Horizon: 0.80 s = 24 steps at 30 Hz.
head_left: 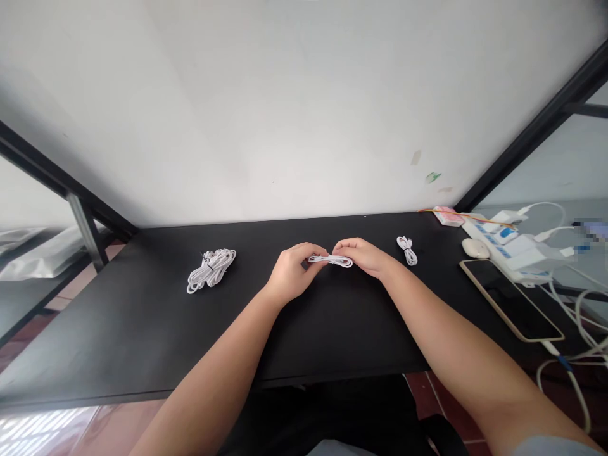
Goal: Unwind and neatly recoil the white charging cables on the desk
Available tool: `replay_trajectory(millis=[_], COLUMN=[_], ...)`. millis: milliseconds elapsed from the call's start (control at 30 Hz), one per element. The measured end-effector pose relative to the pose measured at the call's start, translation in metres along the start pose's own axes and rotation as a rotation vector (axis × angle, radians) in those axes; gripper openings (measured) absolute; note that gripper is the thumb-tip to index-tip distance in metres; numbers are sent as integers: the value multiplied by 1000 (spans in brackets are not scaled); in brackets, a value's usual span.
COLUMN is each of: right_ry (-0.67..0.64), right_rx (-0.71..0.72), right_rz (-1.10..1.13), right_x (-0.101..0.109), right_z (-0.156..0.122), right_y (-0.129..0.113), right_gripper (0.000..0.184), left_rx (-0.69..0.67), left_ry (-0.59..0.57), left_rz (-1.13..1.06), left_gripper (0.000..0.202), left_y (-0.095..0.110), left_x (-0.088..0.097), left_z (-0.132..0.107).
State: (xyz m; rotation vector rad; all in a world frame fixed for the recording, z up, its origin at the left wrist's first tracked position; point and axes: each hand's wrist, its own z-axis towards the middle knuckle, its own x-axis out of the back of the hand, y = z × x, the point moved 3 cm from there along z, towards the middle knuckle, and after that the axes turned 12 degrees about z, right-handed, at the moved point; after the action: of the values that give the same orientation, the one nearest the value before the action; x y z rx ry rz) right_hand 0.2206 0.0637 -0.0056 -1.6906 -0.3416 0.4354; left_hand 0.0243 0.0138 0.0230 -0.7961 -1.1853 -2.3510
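Pale wall [285, 114] fills my view beyond the black counter [118, 329]. Over the counter's middle, my left hand [291, 269] pinches a coiled white cable [341, 260]; my right hand [365, 254] curls at its far end, whether gripping I cannot tell. I judge it light, flexible, smooth: best pinched across gathered loops.
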Motion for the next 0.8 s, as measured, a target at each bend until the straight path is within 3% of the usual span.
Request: replay_trajectory(millis=[233,500,633,800], right_ry=[-200,-232,-193,-8], right_rx=[-153,-152,-167,-104], right_rz=[351,501,496,476], right_x=[-4,-17,-23,-18], right_z=[-3,-8,-8,-2], right_y=[8,1,2,3], right_gripper=[17,15,17,17], left_rx=[52,189,239,250], left_ry=[89,246,267,266], left_rz=[-183,-319,-255,-34], left_gripper=[13,19,18,11], left_y=[6,2,-4,-15], left_x=[1,2,1,3], left_z=[-2,-2,-2,0])
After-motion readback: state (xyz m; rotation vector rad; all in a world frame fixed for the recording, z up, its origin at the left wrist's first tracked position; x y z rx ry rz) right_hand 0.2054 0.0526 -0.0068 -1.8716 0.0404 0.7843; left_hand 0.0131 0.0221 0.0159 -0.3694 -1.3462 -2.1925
